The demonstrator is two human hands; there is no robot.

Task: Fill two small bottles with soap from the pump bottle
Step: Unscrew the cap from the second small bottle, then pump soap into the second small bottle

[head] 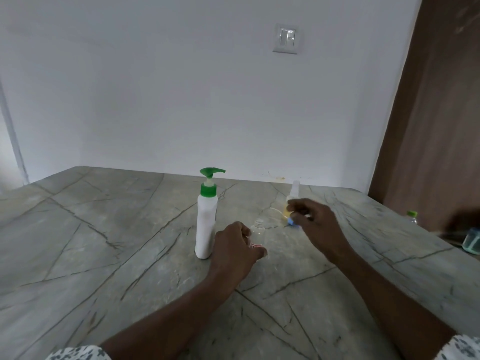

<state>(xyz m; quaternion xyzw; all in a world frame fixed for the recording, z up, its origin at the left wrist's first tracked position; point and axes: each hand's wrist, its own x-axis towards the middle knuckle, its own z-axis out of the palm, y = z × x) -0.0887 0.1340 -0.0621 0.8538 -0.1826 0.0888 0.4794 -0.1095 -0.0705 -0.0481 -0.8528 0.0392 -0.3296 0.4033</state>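
A white pump bottle point(206, 224) with a green pump head stands upright on the grey stone table point(104, 242). Just right of it my left hand point(235, 252) is wrapped around a small clear bottle point(258, 231) with its neck uncapped, standing on the table. My right hand point(315, 222) hovers further right, pinching a small blue cap point(291, 221) between its fingertips. Behind that hand stands a second small clear bottle point(293, 197) with yellowish liquid at its base and a pale top; my fingers partly hide it.
At the table's right edge a green-capped bottle point(412, 216) and a blurred teal container point(471, 241) stand near a dark blurred shape. A white wall with a switch plate point(286, 38) rises behind the table; a brown wooden panel point(436, 113) stands at right.
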